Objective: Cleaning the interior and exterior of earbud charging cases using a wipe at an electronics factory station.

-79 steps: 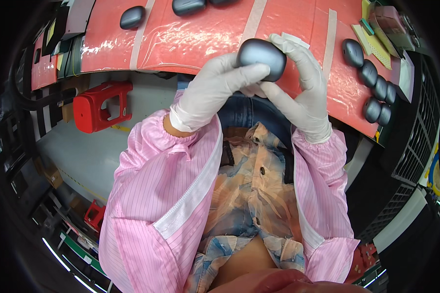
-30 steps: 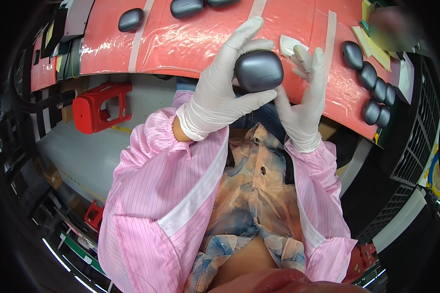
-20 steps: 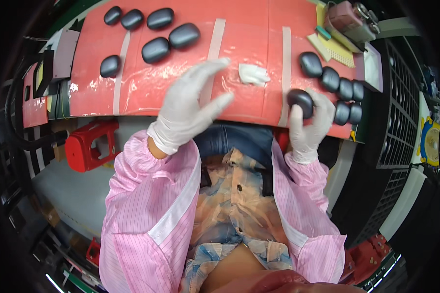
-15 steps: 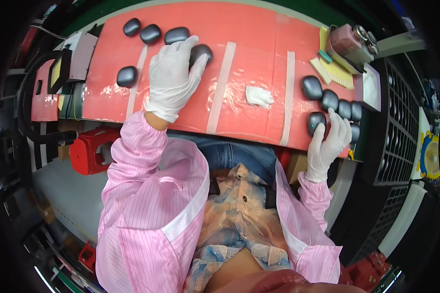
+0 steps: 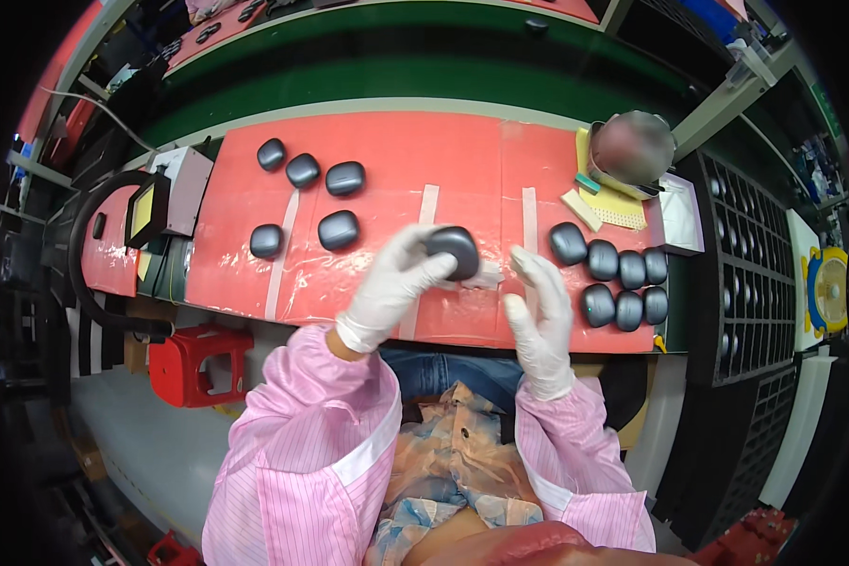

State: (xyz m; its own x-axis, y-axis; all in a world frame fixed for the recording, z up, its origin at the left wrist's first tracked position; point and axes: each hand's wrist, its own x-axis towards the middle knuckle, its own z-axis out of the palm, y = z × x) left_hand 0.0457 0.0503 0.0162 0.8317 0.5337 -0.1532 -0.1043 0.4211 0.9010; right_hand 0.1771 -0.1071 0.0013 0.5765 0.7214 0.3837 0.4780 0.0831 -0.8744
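Dark blue-grey and glossy: one rounded case (image 5: 455, 251) in the left hand (image 5: 387, 292), pinched between thumb and fingers over the red-topped bench (image 5: 462, 156), between its middle and near edge. Just to the right, the right hand (image 5: 542, 330), fingers parted, apparently with nothing in grasp. Behind the held case, partly hidden, a white cloth (image 5: 487, 275). Toward the left edge, five loose cases (image 5: 339, 229): three toward the far left corner, two nearer mid-depth. Along the right edge, toward the near right corner, seven clustered cases (image 5: 603, 259) in two rows. By appearances, partway through: two separate groups, one piece in hand; which group already handled, impossible to tell. Beyond the right edge, a black rack (image 5: 696, 311) with similar dark pieces in some cells.
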